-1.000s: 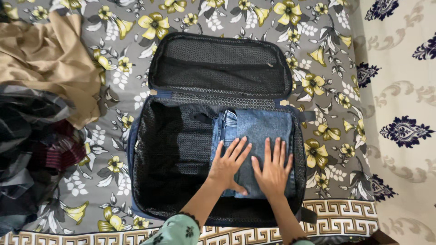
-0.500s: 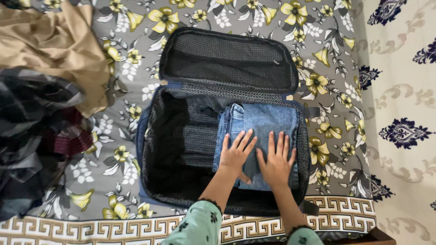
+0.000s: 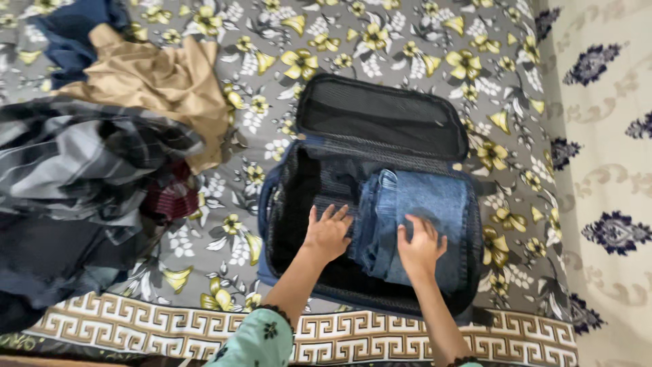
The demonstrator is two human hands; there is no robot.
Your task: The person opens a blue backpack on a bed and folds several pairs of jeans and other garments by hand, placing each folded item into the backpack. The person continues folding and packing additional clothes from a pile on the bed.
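Head view: a mint-green sleeve [image 3: 261,340] is showing at the bottom edge, over the key-patterned border of the bedsheet [image 3: 380,41]. Both forearms are reaching forward into an open suitcase [image 3: 370,204] that is lying on the bed. The left hand [image 3: 328,233] is resting flat, fingers spread, on the dark lining in the left half of the case, with its fingertips touching the left fold of the jeans [image 3: 418,224]. The right hand [image 3: 421,246] is pressing down on the near part of the jeans, fingers slightly curled; neither hand is gripping anything, and the two are sitting apart. The folded blue jeans are filling the right half of the case, lying against its right wall. Beyond them the mesh-lined lid [image 3: 380,119] is lying open, away from the person. To the left of the case, well apart, a heap of clothes is sitting on the sheet: a dark plaid garment [image 3: 81,163] nearest, a maroon piece [image 3: 170,197] beside it, a tan cloth [image 3: 159,81] farther back, a navy one [image 3: 71,30] at the far corner.
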